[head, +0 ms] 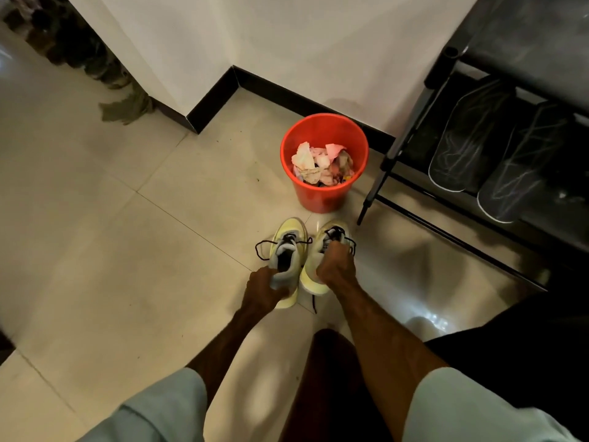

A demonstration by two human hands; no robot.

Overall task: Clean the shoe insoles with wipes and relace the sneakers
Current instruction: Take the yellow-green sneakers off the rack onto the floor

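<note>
Pale yellow left sneaker (288, 250) and right sneaker (328, 247) sit side by side on the tiled floor (127, 234), just before the red bucket (323, 199). Your left hand (264, 287) clamps the left heel; your right hand (336, 263) closes on the right collar. Black laces hang loose.

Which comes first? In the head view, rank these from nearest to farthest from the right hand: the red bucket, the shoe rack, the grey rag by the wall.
From the right hand, which grips the right sneaker:
1. Red bucket, just ahead of the sneakers, holding crumpled wipes.
2. Shoe rack, off to the right; its nearest leg stands beside the bucket.
3. Grey rag, far left, by the wall corner.
</note>
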